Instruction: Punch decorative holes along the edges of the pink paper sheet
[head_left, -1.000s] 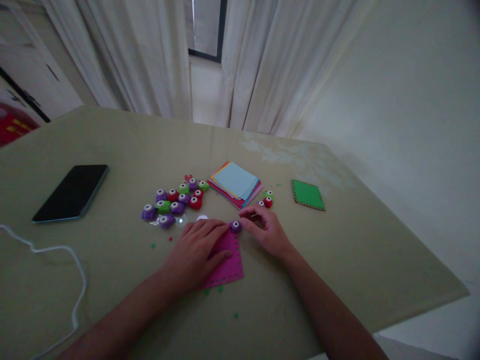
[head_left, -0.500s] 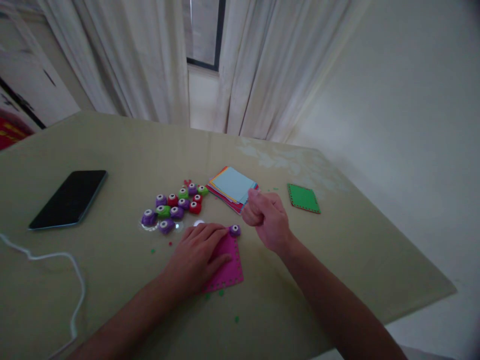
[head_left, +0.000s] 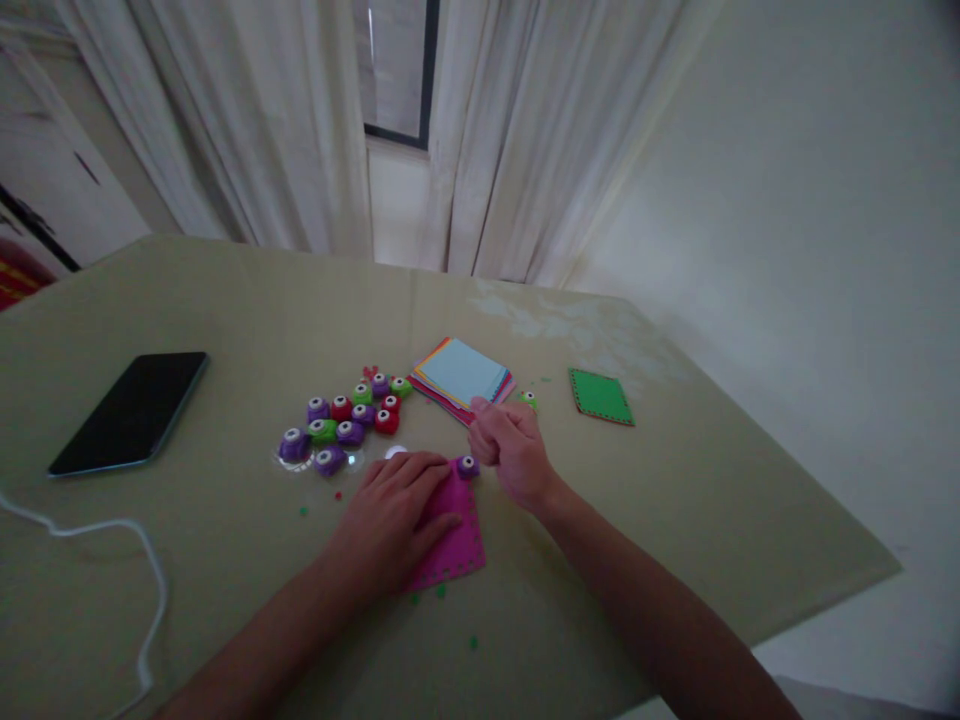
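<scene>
Holds the pink square (head_left: 459, 540) on the table (head_left: 675, 500) under the left hand (head_left: 396, 512) (palm down, thumb apart). Holds the right hand (head_left: 511, 450) clenched, near the purple punch (head_left: 467, 467) at the square's far right corner.

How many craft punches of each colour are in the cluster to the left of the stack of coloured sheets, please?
Purple craft punches: 6
Red craft punches: 3
Green craft punches: 3
Total: 12
</scene>
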